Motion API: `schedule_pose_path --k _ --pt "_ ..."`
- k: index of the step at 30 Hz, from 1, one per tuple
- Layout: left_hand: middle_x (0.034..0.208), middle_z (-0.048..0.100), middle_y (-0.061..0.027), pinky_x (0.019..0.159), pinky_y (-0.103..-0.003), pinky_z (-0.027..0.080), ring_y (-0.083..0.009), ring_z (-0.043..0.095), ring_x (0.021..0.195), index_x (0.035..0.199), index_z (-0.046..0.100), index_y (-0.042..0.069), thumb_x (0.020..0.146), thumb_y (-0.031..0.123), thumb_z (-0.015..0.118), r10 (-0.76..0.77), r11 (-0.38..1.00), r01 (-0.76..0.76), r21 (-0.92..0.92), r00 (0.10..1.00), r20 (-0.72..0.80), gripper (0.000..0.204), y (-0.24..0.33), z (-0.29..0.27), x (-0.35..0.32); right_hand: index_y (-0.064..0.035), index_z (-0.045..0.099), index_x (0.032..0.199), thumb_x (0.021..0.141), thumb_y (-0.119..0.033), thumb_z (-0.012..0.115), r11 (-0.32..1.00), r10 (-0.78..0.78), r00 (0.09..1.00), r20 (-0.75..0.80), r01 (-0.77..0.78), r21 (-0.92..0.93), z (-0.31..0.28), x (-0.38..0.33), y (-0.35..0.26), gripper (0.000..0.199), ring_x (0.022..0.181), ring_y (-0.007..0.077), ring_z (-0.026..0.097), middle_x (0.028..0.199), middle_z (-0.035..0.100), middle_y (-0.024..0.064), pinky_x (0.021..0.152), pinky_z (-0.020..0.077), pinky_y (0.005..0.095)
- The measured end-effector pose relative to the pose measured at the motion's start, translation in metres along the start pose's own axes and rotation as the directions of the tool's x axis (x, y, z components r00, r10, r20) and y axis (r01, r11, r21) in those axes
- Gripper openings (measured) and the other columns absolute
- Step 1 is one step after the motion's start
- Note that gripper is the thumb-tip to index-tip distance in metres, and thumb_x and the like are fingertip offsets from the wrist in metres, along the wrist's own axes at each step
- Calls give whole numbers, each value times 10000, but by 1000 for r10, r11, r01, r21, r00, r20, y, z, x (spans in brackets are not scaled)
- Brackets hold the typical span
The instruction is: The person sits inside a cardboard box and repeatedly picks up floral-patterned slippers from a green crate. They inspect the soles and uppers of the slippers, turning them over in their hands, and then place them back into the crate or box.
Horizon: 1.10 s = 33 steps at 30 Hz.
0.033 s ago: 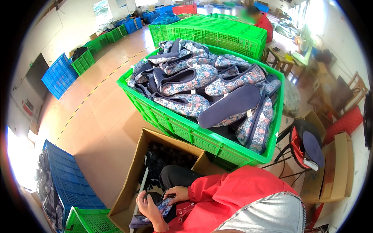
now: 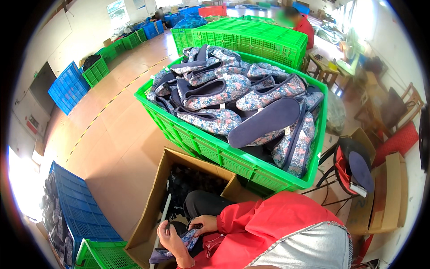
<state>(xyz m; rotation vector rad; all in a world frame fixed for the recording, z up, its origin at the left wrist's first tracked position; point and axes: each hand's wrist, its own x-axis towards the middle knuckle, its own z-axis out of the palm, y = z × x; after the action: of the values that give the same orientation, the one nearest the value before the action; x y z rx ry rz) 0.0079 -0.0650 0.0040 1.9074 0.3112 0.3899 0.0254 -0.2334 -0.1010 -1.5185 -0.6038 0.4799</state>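
Low in front of me, my left hand point(image 2: 171, 239) and my right hand point(image 2: 204, 224) hold a floral fabric slipper point(image 2: 191, 241) with dark blue trim. The left hand's fingers curl over its near-left side. At the other side, the right hand pinches its edge, and a small dark bit I cannot make out shows at the fingertips. Parts of the slipper are hidden by my hands. Beyond them, a large green crate point(image 2: 215, 150) is heaped with similar floral slippers point(image 2: 217, 92), one lying with its dark sole point(image 2: 266, 123) upward.
An open cardboard box point(image 2: 148, 215) with dark scraps inside stands beside my knee, a pale rod point(image 2: 166, 208) against it. Blue point(image 2: 87, 201) and green point(image 2: 107, 254) crates are at lower left. A stool point(image 2: 347, 168) stands at right. Another person point(image 2: 304, 29) sits farther back.
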Motion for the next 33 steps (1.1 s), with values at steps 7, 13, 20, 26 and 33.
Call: schedule_pose_path --k 7,13,20,26,33 --pt "1042 622 -86 857 -282 455 -171 595 943 1056 638 -39 848 -24 573 1 1000 -1 1 1000 3 218 3 1 0 -53 656 1131 799 -269 793 1000 5 1000 10 -5 23 -1 0 -3 420 1021 222 623 1089 666 102 897 465 324" --pt "1048 621 -96 857 -288 459 -180 598 946 1061 637 -45 849 -23 570 12 1000 -12 21 1000 2 224 6 3 -2 -52 649 1138 797 -256 794 1000 -5 1000 11 4 30 -1 -1 1 423 1015 220 617 1075 659 102 897 465 326" --pt "1073 611 -95 835 -299 477 -188 601 945 1072 640 -36 858 -22 573 64 993 -65 98 998 15 224 -1 3 -1 -44 644 1141 801 -264 789 999 -25 1000 9 25 38 1 0 4 430 1007 225 615 1060 652 107 897 465 330" --pt "1111 592 -106 866 -322 462 -226 585 1005 1068 637 -28 837 -39 582 70 990 -74 122 997 38 237 -3 3 -1 -42 647 1134 802 -252 789 998 -18 1000 6 17 55 1 -1 3 418 991 224 613 1048 651 105 883 468 333" --pt "1122 588 -127 915 -347 452 -260 577 1053 1059 630 -29 818 -58 584 63 990 -68 126 997 48 247 -4 3 0 -48 655 1124 798 -253 793 999 -29 1000 -11 29 31 0 -2 -2 410 971 218 611 1030 649 98 866 468 330"
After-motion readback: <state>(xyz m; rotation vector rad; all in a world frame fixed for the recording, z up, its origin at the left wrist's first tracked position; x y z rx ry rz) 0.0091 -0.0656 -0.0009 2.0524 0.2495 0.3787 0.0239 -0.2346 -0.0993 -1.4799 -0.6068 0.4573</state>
